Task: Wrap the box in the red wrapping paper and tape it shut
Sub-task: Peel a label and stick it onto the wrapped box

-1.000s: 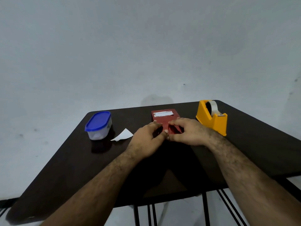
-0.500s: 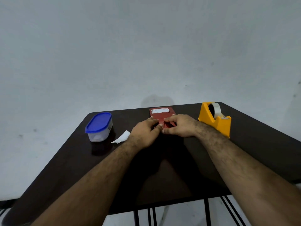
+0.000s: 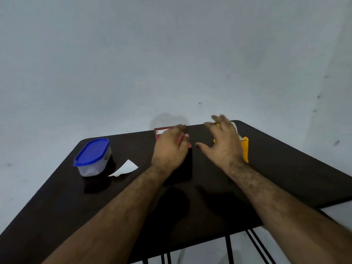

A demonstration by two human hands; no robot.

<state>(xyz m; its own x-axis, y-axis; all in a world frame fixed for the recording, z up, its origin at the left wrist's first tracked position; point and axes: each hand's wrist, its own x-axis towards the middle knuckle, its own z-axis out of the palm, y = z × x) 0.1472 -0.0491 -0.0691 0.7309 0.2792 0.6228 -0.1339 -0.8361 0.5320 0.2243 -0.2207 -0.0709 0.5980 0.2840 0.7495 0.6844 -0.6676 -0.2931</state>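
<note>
The red-wrapped box (image 3: 159,132) lies near the table's far edge, a white strip showing on its top. My left hand (image 3: 170,149) lies flat over most of it, fingers straight, pressing it down. My right hand (image 3: 221,141) hovers to the right of the box with fingers spread, in front of the yellow tape dispenser (image 3: 245,151), which it partly hides. Whether its fingertips touch the tape roll cannot be seen.
A clear container with a blue lid (image 3: 92,157) stands at the left. A white paper scrap (image 3: 124,168) lies beside it. The dark table (image 3: 285,178) ends close behind the box, against a pale wall.
My right hand has left the box and moved right toward the tape dispenser, fingers now spread. My left hand stays on the box. The camera has tilted upward.
</note>
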